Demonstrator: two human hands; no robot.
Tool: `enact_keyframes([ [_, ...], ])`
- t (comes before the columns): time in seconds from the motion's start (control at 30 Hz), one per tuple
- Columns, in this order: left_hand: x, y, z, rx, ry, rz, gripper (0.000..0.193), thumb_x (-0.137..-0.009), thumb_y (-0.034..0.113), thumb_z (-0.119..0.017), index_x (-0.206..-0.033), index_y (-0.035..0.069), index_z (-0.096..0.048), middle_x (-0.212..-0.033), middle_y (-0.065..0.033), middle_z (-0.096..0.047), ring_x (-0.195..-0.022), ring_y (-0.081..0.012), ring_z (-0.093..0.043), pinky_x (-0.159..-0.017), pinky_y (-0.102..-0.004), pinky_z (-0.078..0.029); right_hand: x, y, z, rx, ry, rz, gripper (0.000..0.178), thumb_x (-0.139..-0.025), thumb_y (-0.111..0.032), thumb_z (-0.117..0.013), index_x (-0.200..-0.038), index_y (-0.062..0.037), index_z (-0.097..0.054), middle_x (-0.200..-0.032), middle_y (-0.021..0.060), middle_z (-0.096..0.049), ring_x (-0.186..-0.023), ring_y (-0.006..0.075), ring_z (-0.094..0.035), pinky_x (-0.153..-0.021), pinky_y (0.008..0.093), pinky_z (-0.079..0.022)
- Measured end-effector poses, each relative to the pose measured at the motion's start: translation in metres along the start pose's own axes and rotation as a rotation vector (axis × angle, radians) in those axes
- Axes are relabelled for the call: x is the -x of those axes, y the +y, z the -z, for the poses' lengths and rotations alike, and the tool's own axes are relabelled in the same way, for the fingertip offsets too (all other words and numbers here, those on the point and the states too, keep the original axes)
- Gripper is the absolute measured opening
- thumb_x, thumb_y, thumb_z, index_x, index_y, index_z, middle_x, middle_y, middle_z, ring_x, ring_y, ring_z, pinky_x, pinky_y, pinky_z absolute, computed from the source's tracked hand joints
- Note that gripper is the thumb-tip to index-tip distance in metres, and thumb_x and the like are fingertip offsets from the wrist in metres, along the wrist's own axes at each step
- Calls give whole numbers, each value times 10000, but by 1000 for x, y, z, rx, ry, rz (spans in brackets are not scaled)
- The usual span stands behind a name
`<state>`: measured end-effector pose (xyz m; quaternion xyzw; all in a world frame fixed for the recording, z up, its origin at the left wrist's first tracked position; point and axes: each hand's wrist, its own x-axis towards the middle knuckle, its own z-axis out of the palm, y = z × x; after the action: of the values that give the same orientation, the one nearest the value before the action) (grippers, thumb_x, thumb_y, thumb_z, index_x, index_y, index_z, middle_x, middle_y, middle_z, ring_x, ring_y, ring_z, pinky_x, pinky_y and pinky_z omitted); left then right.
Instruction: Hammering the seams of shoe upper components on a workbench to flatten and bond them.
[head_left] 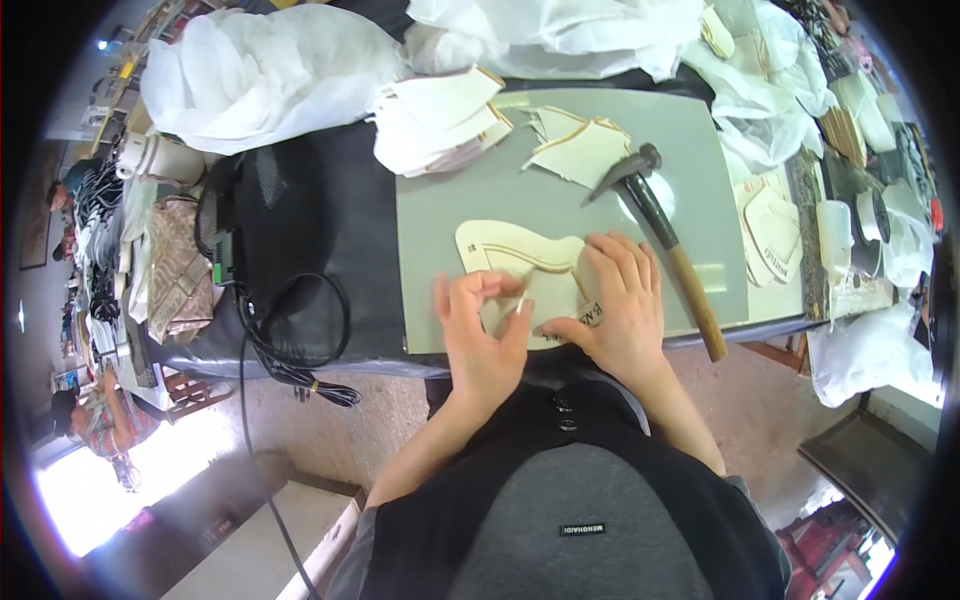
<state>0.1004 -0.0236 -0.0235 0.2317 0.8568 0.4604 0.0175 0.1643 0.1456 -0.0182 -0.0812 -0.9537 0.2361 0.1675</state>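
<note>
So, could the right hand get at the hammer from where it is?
Probably yes: the hammer lies just right of the right hand, uncovered, with nothing visible between them; that hand would likely have to leave the cream pieces.

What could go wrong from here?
The hammer lies beside the right hand, its handle end jutting past the table's near edge; a bump might knock it off. The cream piece under that hand reaches close to the same edge and could slip. The black cable hangs off the table on the left, where it might snag.
</note>
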Motion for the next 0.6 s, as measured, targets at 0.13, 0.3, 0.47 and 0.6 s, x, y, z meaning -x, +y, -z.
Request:
enact_keyframes([
  [0.13,-34,11,3,341,269,-277,412,-829,-84,-686,-1145,-17,-429,-1017,-134,-594,-896,-178,-631,-716,-285,-533,-1,0,3,6,-21,-26,866,-626,-488,-829,-1257,16,-518,-1307,116,-524,-1284,325,-447,-1120,522,-273],
  [0.3,-171,1,46,713,485,-108,477,-846,-16,-713,-1220,-33,-417,-1007,-131,-629,-884,-134,-595,-795,-267,-487,1,0,3,47,-4,-13,842,-645,-489,-821,-1261,8,-536,-1310,127,-524,-1274,322,-451,-1112,522,-293],
  [0.47,-200,-46,32,-145,462,-335,644,-811,136,-753,-1339,-45,-432,-1270,-231,-510,-1158,-363,-516,-956,-425,-453,3,9,10,-40,143,-14,727,-717,-376,-810,-1276,1,-537,-1308,144,-525,-1247,347,-471,-1082,511,-337],
  [0.6,-165,-9,0,-54,179,-430,540,-841,160,-726,-1279,-37,-480,-1201,-225,-558,-1122,-380,-542,-941,-422,-449,-15,30,26,-52,286,-100,589,-781,-206,-761,-1283,3,-533,-1310,164,-523,-1186,372,-504,-1015,461,-397],
])
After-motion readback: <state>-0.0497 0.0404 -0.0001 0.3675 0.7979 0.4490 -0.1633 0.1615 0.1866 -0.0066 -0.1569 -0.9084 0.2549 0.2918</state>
